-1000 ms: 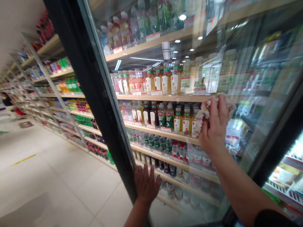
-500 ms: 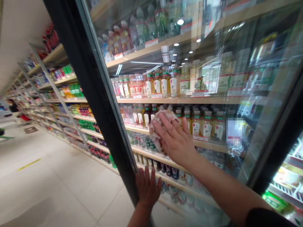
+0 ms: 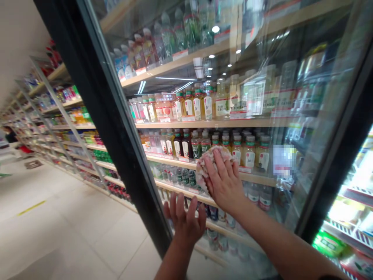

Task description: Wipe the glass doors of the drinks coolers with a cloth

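Note:
My right hand [image 3: 225, 181] presses a crumpled, pale pinkish cloth [image 3: 204, 169] against the glass door [image 3: 287, 229], its fingers spread over the cloth. Lower and to the left, my left hand [image 3: 188, 221] is open with bent fingers apart, close to the door's black frame [image 3: 116, 136]. Whether its fingertips touch the frame or the glass, I cannot tell. Rows of bottled drinks [image 3: 198, 105] show through the pane, mixed with reflections of ceiling lights.
Long shelving [image 3: 67, 116] packed with drinks runs away on the left beside a pale tiled floor [image 3: 72, 225]. A person [image 3: 11, 136] is far back at the left edge. Lit shelves with green packages [image 3: 329, 243] stand at the right, past another black frame edge.
My right hand and the cloth have moved a little right and down over the glass. My left hand has lifted slightly from the frame and shifted right. The view has also shifted slightly.

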`<state>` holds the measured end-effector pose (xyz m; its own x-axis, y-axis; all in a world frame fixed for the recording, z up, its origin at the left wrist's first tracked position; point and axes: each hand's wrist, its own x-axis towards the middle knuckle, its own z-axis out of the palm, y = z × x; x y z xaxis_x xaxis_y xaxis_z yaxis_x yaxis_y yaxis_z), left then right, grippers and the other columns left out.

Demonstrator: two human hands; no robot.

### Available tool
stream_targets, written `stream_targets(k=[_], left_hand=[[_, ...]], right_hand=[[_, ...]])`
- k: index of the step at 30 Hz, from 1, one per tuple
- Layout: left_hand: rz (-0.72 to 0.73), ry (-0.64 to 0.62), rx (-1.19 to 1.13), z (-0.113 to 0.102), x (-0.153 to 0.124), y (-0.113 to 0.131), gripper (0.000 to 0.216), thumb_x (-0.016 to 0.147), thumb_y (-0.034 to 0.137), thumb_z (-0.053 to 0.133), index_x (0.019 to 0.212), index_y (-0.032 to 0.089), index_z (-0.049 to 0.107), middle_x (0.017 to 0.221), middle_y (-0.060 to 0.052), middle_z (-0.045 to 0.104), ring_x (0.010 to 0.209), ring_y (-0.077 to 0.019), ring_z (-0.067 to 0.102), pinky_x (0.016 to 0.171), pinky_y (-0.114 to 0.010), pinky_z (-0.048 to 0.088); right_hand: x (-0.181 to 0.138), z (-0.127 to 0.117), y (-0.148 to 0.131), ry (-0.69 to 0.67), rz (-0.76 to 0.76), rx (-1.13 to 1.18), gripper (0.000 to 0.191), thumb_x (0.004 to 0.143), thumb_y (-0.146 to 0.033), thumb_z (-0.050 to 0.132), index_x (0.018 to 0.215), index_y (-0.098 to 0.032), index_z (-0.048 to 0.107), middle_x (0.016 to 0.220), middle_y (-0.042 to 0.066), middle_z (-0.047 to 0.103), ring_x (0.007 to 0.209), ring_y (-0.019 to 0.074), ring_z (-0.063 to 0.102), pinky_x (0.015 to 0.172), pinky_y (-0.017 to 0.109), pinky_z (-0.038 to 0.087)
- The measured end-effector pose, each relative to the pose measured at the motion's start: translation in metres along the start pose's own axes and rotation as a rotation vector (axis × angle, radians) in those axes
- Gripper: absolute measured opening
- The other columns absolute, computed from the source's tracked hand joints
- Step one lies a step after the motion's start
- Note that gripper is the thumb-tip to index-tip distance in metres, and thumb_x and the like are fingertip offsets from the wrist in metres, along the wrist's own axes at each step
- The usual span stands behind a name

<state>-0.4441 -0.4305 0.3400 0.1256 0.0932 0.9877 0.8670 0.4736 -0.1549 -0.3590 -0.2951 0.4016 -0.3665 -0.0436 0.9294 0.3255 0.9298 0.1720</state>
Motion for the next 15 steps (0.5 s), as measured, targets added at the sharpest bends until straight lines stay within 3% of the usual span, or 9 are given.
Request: stream_targets(k=[2, 5, 11, 15], left_hand=[[-0.016, 0.002, 0.05, 0.005, 0.034, -0.002, 0.083, 0.087, 0.02, 0.063, 0.158, 0.02, 0.02, 0.167, -0.016, 0.016, 0.154, -0.0344, 0.017, 0.124, -0.055, 0.013], [-0.091, -0.107, 0.134, 0.011, 0.065, -0.006, 0.079, 0.092, 0.026, 0.058, 0.159, 0.018, 0.017, 0.167, -0.017, 0.012, 0.155, -0.037, 0.006, 0.123, -0.061, 0.01], [-0.108, -0.12, 0.217, 0.007, 0.067, 0.001, 0.081, 0.092, 0.034, 0.058, 0.16, 0.021, 0.016, 0.168, -0.013, 0.009, 0.156, -0.0355, 0.003, 0.124, -0.06, 0.008], [-0.121, -0.137, 0.215, 0.004, 0.067, 0.004, 0.081, 0.093, 0.035, 0.058, 0.16, 0.022, 0.015, 0.168, -0.013, 0.011, 0.156, -0.035, 0.004, 0.124, -0.06, 0.009]], right_hand=[[-0.002, -0.005, 0.008, 0.002, -0.016, 0.001, 0.079, 0.098, -0.035, 0.052, 0.162, -0.025, 0.007, 0.164, 0.013, 0.03, 0.136, 0.0294, 0.047, 0.123, 0.05, 0.014], [-0.002, -0.015, 0.037, 0.042, -0.023, -0.014, 0.077, 0.098, -0.033, 0.049, 0.162, -0.025, 0.006, 0.165, 0.012, 0.026, 0.145, 0.0285, 0.038, 0.125, 0.052, 0.01], [-0.022, -0.022, 0.101, 0.223, 0.233, -0.002, 0.073, 0.099, -0.023, 0.042, 0.162, -0.015, 0.005, 0.168, 0.018, 0.013, 0.155, 0.0313, 0.015, 0.122, 0.059, 0.018], [-0.048, -0.019, 0.105, 0.212, 0.089, -0.005, 0.074, 0.096, -0.023, 0.046, 0.162, -0.016, 0.012, 0.167, 0.016, 0.017, 0.155, 0.0292, 0.019, 0.124, 0.055, 0.019]])
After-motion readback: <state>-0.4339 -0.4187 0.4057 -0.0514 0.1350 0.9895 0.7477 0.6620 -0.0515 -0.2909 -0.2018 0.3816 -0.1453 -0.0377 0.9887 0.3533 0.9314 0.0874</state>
